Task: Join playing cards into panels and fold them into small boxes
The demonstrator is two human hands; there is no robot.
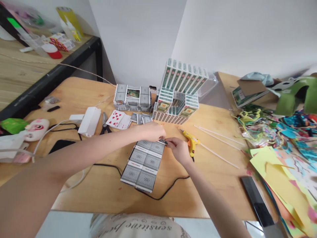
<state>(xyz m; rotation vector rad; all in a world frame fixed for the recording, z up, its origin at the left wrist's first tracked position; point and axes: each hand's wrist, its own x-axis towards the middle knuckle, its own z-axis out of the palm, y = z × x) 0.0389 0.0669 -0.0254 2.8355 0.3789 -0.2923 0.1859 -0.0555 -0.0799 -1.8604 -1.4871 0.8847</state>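
Observation:
A long panel of grey patterned playing cards (143,162) lies on the table in front of me. My left hand (155,131) is closed over its far end, and its curled fingers hide what they grip. At the far right corner, my right hand (178,148) pinches the edge of a small dark-edged playing card (162,141). The fingertips of both hands nearly meet there. A yellow hot glue gun (192,142) lies just right of my right hand. Loose playing cards (117,119), some face up, lie beyond my left forearm.
A box built of cards (133,98) and a stacked structure of card boxes (178,92) stand at the back. Scissors (105,125) and a white power strip (90,121) lie left. Glue sticks (220,137), coloured paper (279,185) and craft scraps (267,125) lie right. A black cord (170,188) loops near the panel.

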